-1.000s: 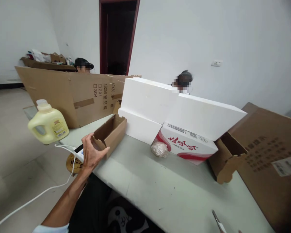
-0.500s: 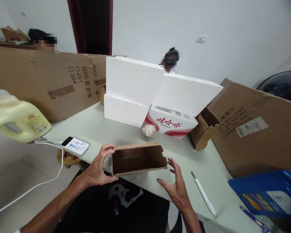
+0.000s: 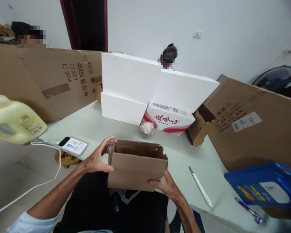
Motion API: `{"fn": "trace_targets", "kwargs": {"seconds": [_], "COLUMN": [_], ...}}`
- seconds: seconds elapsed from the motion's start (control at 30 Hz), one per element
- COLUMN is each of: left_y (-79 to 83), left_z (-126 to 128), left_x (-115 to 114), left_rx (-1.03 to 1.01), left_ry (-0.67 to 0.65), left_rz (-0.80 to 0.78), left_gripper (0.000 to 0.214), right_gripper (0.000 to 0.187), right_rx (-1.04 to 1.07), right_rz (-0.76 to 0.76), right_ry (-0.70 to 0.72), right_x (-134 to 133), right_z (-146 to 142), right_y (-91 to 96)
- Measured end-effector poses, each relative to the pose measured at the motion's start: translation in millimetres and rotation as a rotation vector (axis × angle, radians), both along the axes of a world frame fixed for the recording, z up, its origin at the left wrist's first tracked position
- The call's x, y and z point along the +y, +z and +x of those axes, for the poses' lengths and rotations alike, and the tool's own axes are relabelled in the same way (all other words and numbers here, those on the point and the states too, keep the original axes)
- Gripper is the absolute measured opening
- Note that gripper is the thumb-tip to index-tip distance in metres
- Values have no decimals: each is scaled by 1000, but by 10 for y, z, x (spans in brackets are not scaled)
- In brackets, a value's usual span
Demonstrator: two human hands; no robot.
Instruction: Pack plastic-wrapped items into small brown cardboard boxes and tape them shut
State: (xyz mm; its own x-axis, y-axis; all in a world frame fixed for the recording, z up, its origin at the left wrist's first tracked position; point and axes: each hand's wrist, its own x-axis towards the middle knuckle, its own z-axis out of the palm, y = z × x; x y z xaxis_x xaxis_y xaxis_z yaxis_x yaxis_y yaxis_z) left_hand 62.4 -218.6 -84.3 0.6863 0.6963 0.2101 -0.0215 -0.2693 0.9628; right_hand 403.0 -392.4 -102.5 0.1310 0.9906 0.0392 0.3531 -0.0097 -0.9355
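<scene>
Clothing (image 3: pixel 87 207), dark, covers the lap at the near side, and a light-blue sleeve (image 3: pixel 34 223) ends on the left forearm. Just above the lap, over the near edge of the surface (image 3: pixel 177 152), is an open-topped cardboard box (image 3: pixel 137 170); whether its base touches the surface cannot be told. The left hand (image 3: pixel 100 158) is clamped on its left end, thumb against the near wall and fingers by the upper rim. The right hand (image 3: pixel 167 186) is clamped on the lower right corner, thumb flat on the same wall, its other fingers mostly hidden. To the right, a white-handled knife (image 3: pixel 200 187) lies slantwise, its handle toward the near edge. Farther toward the near right corner lies a purple tool (image 3: pixel 248 209), just beside a blue container (image 3: pixel 262 186). By the left edge rest a white power bank (image 3: pixel 74 146) with a white cable (image 3: pixel 59 170) plugged in and, beyond it, a yellow bottle (image 3: pixel 26 113). Past the box, a clear-wrapped lump (image 3: pixel 147 127) is against a red-and-white carton (image 3: pixel 169 118), with a narrow cardboard tray (image 3: pixel 200 129) beside that carton's right end. White panels (image 3: pixel 131 74) rise behind, between a large brown carton on the left (image 3: pixel 60 77) and another on the right (image 3: pixel 252 123). Two people's heads show beyond, before a pale wall (image 3: pixel 140 22) with a dark doorway (image 3: pixel 92 26).
</scene>
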Motion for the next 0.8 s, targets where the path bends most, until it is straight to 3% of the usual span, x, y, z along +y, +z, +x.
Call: {"fn": "trace_targets", "kwargs": {"seconds": [0.1,0.2,0.3,0.4,0.5,0.57,0.63,0.8], "left_y": [-74,-138,-143,-138,-162,-167,-136,82], "left_z": [150,185,51,-109,-166,-153,-123,-33], "left_x": [142,174,61,-99,-189,-198,-186,-139], "left_rx": [-27,-25,60,257,402,426,408,336], "left_ry": [103,150,35,-79,-143,-180,-175,-110], "left_rz": [-180,-240,-15,379,631,691,703,704], "left_gripper": [128,116,99,109,125,134,128,71], "right_gripper": [100,86,71,57,51,52,56,66], "right_rx": [217,465,641,714,745,746,738,716], "right_rz": [-82,-233,-399,-472,-515,-546,-566,-592], "right_ry": [-34,-78,-152,-211,-155,-113,-103,-80], "right_x": [60,128,183,211,219,220,219,200], "right_z": [-37,-18,63,134,148,137,124,103], "right_y": [78,181,224,194,143,126,127,154]}}
